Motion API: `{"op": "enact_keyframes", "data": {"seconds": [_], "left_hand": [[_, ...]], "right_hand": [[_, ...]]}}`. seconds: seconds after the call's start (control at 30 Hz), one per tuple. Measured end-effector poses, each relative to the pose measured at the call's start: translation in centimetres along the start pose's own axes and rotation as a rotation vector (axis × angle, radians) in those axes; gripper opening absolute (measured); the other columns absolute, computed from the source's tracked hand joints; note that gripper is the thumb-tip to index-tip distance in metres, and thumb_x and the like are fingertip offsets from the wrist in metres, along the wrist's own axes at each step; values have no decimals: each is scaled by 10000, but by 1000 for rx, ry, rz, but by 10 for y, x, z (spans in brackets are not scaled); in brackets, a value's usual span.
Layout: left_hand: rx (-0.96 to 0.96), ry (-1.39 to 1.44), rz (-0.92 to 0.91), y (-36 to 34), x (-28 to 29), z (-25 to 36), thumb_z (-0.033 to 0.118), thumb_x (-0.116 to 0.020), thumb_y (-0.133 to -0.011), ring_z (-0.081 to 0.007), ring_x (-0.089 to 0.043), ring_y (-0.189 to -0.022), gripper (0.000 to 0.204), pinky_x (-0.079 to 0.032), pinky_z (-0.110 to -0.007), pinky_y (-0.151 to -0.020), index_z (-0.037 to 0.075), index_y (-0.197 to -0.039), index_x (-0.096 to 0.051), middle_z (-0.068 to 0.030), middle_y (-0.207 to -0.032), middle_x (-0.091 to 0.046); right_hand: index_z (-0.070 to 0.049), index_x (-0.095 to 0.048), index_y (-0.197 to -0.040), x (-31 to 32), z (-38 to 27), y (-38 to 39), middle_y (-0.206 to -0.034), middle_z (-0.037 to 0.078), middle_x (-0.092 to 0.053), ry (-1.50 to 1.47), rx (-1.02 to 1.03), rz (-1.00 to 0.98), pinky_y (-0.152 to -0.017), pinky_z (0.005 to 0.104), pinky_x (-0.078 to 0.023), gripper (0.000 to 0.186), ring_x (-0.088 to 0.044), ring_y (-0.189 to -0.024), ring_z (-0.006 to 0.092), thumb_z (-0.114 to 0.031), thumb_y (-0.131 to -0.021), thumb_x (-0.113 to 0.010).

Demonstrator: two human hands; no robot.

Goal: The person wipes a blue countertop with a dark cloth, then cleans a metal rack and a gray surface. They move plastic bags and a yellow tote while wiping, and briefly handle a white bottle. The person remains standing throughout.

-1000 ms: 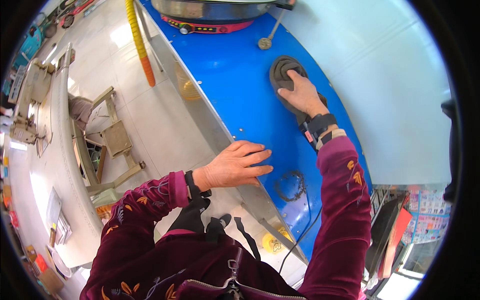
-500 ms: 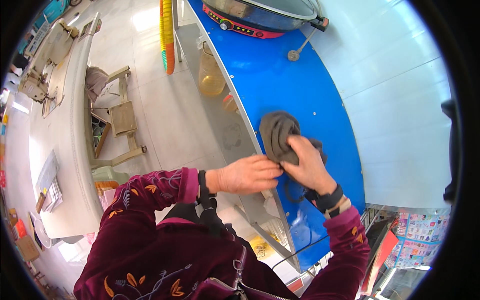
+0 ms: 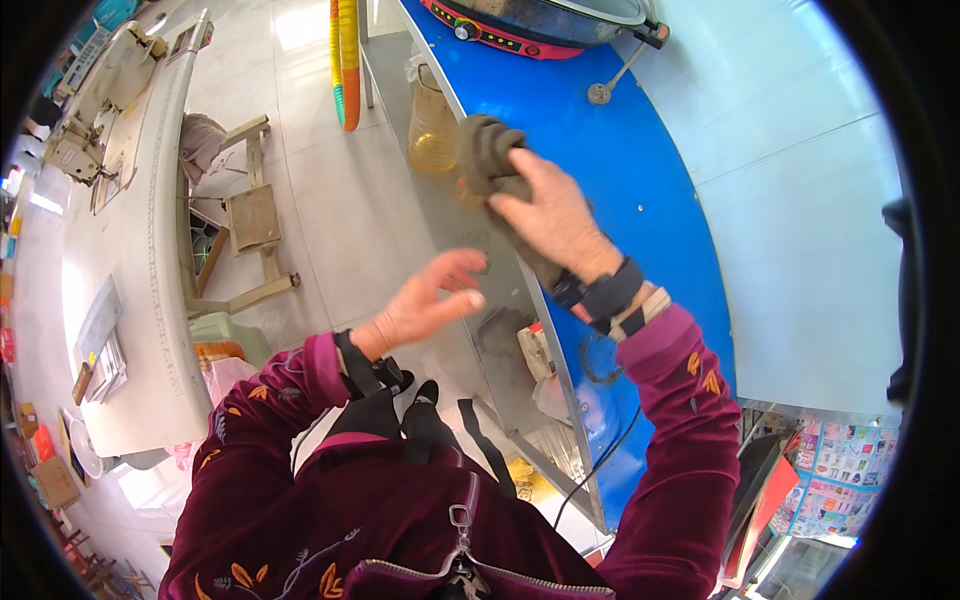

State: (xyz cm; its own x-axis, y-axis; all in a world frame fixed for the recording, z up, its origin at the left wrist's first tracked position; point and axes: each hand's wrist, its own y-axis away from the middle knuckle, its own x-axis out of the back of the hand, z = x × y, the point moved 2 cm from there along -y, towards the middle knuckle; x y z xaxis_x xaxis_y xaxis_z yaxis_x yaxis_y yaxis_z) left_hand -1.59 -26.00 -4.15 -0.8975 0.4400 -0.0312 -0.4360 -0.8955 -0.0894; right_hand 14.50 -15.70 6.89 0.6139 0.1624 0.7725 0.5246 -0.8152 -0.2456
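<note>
Clock directions are running from the right hand, with 12 at the top of the view.

1. The right hand (image 3: 560,220) is gripping a dark grey-brown cloth (image 3: 490,150), thumb and fingers closing on its folds.
2. The cloth is sitting bunched between 10 and 11 o'clock, overlapping the table's left edge; whether it is touching that edge, I cannot tell.
3. The left hand (image 3: 430,305) is hovering at 8 o'clock, bare, fingers loosely curling and thumb standing apart, well outside the edge.
4. The blue table (image 3: 620,170) is running its left edge from 11 down to 6 o'clock, its surface spreading widest between 1 and 4, giving room.
5. A round pan on a pink-red base (image 3: 535,30) is blocking 12 o'clock; a plug (image 3: 600,93) is lying at 1.
6. A white panel (image 3: 790,220) is closing off 3 o'clock.
7. A dark cord (image 3: 599,467) is crossing the table near 6 o'clock.
8. Below the edge, a jug of yellowish liquid (image 3: 432,135) is standing at 10 o'clock.
</note>
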Motion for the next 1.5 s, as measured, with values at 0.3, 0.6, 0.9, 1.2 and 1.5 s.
{"op": "enact_keyframes", "data": {"seconds": [0.3,0.6,0.9,1.2,1.5], "left_hand": [[75,1076,168,38,45,26,519,-419,-971,-282,-429,-1309,630,-332,-481,-1095,102,-1436,-340,-98,-1440,-427],[-13,1248,198,57,53,39,389,-528,-935,-323,-526,-1202,519,-378,-501,-1058,63,-1337,-477,-134,-1319,-547],[316,555,-14,30,66,29,205,-623,-831,-176,-603,-1001,526,-472,-318,-912,-7,-1295,-493,-104,-1145,-628],[486,419,-153,11,80,14,83,-665,-807,-145,-587,-1021,458,-476,-304,-911,-24,-1236,-545,-67,-1132,-633],[490,466,-33,-15,86,14,80,-663,-805,-146,-594,-1016,454,-480,-303,-902,-14,-1235,-552,-62,-1116,-640]], "right_hand": [[-10,-505,-1237,-29,-72,31,-1296,173,-513,-623,68,-172,-968,394,-433,565,-520,-1159,341,-258,-783,-732],[16,-503,-1273,-1,-44,63,-1108,116,-603,-717,-377,-700,-839,302,-493,540,-572,-997,151,-347,-898,-643],[-43,-562,-1167,71,-15,60,-905,44,-612,-376,-498,110,-682,242,-494,320,-583,-815,102,-158,-884,-657],[-108,-582,-1207,36,2,57,-1362,80,-493,772,99,-146,-994,425,-399,388,-464,-1239,297,-45,-825,-608],[-100,-529,-1298,20,44,-8,-1414,41,-467,757,195,-173,-953,416,-406,417,-467,-1224,279,-80,-881,-532]]}}
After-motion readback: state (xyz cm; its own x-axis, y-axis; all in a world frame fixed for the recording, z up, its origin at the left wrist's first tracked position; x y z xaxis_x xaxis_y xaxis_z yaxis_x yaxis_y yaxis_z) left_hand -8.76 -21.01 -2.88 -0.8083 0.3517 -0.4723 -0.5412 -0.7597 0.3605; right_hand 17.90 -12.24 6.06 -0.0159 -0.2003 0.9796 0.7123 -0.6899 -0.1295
